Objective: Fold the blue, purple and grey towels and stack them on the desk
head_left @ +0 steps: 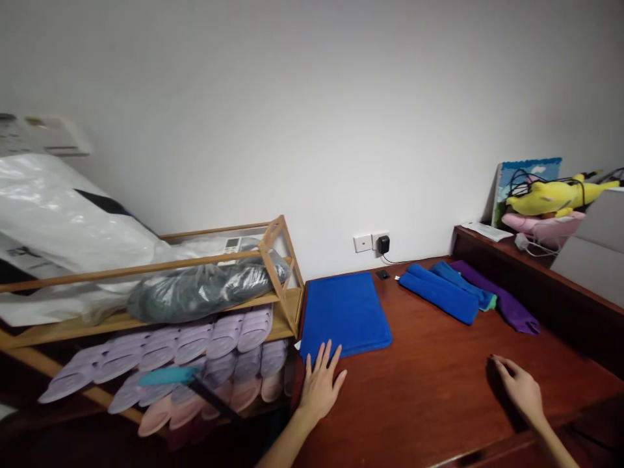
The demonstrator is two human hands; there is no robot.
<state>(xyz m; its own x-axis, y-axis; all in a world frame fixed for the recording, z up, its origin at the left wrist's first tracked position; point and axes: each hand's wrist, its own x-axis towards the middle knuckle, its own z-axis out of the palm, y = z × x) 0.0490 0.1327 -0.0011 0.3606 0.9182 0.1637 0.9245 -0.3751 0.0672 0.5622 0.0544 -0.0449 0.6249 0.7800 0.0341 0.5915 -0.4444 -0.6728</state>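
My left hand lies flat with fingers spread at the near edge of a folded blue cloth, fingertips touching it. The cloth sits on the left part of a dark red wooden table. My right hand rests on the bare tabletop to the right, fingers loosely stretched, holding nothing. Further back lie a rolled blue towel, a second blue towel and a purple cloth, side by side.
A wooden rack left of the table holds rows of lilac and pink slippers and bagged items. A wall socket with a black plug is behind. A raised shelf at right carries a yellow plush toy and cables.
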